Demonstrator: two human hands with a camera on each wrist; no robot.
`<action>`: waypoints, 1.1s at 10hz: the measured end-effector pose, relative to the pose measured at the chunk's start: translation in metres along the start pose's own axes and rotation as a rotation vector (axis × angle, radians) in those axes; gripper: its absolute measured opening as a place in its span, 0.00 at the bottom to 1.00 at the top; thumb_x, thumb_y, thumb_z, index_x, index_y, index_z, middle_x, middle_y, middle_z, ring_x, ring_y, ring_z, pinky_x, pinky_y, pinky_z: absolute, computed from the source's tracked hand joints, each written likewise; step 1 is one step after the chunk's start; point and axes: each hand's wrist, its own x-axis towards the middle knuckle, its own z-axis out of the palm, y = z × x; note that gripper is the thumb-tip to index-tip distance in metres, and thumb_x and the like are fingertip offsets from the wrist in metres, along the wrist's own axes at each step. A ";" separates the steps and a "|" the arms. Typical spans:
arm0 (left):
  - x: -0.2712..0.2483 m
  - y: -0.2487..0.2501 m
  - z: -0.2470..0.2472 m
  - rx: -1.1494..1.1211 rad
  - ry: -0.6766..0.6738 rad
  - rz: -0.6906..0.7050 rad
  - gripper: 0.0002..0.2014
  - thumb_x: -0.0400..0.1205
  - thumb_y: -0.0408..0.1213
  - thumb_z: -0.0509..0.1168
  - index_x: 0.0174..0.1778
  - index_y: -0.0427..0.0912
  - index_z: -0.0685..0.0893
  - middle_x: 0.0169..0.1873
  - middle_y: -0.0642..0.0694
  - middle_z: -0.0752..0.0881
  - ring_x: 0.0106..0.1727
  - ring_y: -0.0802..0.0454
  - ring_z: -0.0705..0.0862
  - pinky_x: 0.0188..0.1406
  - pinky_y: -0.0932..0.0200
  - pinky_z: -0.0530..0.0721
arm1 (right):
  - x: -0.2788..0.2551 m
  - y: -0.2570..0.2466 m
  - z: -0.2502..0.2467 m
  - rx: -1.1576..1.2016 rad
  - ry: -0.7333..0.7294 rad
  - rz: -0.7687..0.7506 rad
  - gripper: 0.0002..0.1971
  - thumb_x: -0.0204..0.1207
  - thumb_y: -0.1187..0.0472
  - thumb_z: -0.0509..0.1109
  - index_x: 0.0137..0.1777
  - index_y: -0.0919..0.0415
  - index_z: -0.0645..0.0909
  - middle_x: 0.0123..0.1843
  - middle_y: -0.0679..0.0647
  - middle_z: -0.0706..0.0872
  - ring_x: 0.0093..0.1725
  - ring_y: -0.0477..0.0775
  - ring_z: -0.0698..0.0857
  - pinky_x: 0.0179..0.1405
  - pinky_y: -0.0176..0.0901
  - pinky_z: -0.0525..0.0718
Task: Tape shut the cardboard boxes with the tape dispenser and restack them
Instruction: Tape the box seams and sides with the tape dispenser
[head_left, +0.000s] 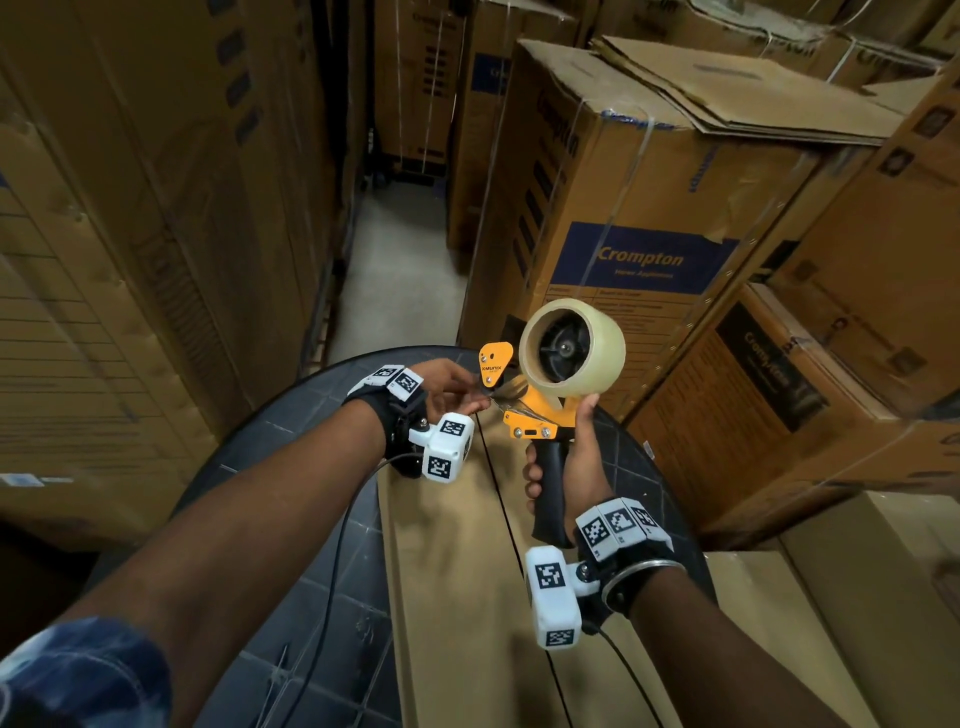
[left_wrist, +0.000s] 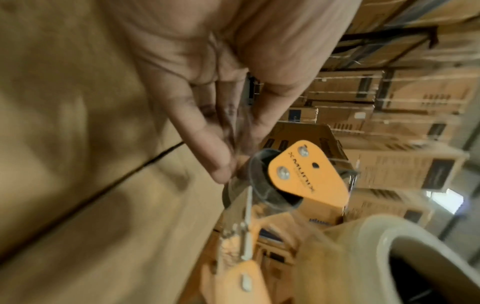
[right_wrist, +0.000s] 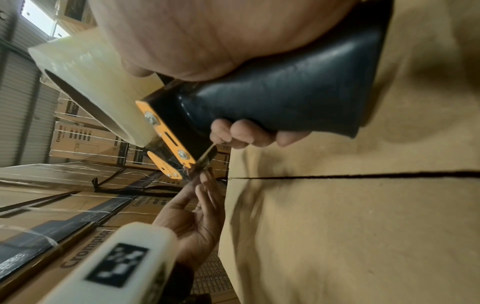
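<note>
Gripping the orange tape dispenser (head_left: 540, 410), right hand (head_left: 563, 467) steadies it; left hand (head_left: 447, 387) pinches its tape end.

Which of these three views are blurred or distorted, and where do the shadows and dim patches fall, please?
Head view: sharp on the tape dispenser, straight box edges bowed by the wide lens, dim lower left corner. Left wrist view: motion blur smears the left hand and the tape roll. Right wrist view: handle fairly crisp, soft shadows on the box below.
</note>
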 end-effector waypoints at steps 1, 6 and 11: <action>0.000 0.006 0.006 0.235 0.065 0.040 0.07 0.85 0.24 0.58 0.46 0.28 0.81 0.33 0.36 0.88 0.26 0.50 0.88 0.26 0.65 0.86 | 0.001 0.003 0.000 -0.029 -0.016 0.003 0.50 0.60 0.09 0.42 0.27 0.60 0.73 0.24 0.55 0.71 0.21 0.53 0.70 0.24 0.40 0.70; 0.028 0.032 0.020 1.155 0.456 0.402 0.13 0.78 0.43 0.67 0.34 0.37 0.83 0.33 0.40 0.85 0.40 0.39 0.87 0.37 0.56 0.80 | -0.001 0.014 0.011 -0.072 0.073 -0.054 0.51 0.54 0.05 0.45 0.24 0.58 0.74 0.24 0.55 0.73 0.21 0.53 0.70 0.24 0.40 0.69; 0.058 0.042 0.020 1.363 0.521 0.447 0.11 0.82 0.42 0.71 0.49 0.38 0.90 0.46 0.41 0.90 0.47 0.44 0.87 0.49 0.55 0.84 | -0.008 0.031 0.006 -0.127 0.154 -0.093 0.52 0.50 0.04 0.51 0.30 0.58 0.79 0.28 0.55 0.77 0.22 0.52 0.74 0.24 0.43 0.73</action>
